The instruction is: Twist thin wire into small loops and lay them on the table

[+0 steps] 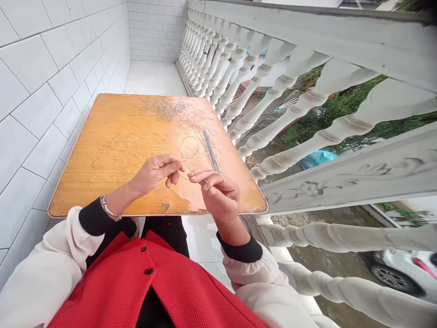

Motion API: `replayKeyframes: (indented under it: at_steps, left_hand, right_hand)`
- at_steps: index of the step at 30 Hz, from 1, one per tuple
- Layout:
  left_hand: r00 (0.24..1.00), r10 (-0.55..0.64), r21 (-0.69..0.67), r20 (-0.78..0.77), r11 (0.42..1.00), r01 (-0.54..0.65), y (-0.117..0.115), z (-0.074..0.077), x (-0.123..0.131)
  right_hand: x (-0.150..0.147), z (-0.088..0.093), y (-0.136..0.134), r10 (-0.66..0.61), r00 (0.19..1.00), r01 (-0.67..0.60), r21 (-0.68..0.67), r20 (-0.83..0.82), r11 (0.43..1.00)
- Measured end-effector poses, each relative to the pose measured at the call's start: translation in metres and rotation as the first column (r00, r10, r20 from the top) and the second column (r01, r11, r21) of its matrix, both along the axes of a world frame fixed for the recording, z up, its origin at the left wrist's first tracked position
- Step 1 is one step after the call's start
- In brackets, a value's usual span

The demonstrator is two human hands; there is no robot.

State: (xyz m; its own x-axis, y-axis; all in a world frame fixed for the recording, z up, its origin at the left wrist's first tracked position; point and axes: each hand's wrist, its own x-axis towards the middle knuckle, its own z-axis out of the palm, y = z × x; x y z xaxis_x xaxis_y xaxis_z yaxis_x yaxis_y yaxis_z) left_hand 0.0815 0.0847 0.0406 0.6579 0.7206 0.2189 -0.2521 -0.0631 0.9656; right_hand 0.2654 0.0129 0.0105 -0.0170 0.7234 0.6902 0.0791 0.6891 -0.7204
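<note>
My left hand (157, 171) pinches the near side of a thin wire ring (189, 147) over the wooden table (85, 182). My right hand (218, 193) is closed too, its fingertips pinching the wire's loose end just beside the left fingers. Several finished wire rings (128, 148) lie in rows on the table's left half. A bundle of straight wires (210, 148) lies just beyond my right hand. A tangle of loose wire (167, 107) sits at the far edge.
A white tiled wall (41, 91) runs along the left. A white stone balustrade (290, 91) borders the right side, close to the table's right edge. Below it a car (403, 271) stands in the street. The table's near edge is chipped.
</note>
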Motion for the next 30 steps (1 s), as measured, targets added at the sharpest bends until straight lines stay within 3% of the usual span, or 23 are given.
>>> replayKeyframes:
  at_steps: [8,15,20,24,30]
  left_hand:
    - [1.000,0.007,0.040,-0.017,0.999,-0.007,-0.012,0.009,0.004]
    - [0.999,0.004,-0.036,0.040,0.999,-0.002,-0.017,0.011,0.007]
    - [0.992,-0.031,-0.133,0.120,0.990,0.047,-0.024,0.012,0.012]
    - [0.994,0.081,-0.087,0.077,0.993,-0.075,-0.026,0.014,0.014]
    - [0.968,0.250,0.023,-0.001,0.968,-0.250,-0.020,0.010,0.013]
  right_hand:
    - [0.006,-0.010,0.004,0.070,0.982,-0.090,-0.108,-0.176,0.990]
    - [0.012,-0.018,0.005,0.056,0.996,-0.064,-0.121,-0.063,0.991]
    - [0.005,-0.007,0.004,0.011,0.965,-0.063,-0.189,-0.261,0.980]
    - [-0.001,0.001,0.003,-0.022,0.917,-0.093,-0.267,-0.398,0.959]
    - [0.009,-0.005,0.003,0.005,0.949,-0.104,-0.300,-0.314,0.948]
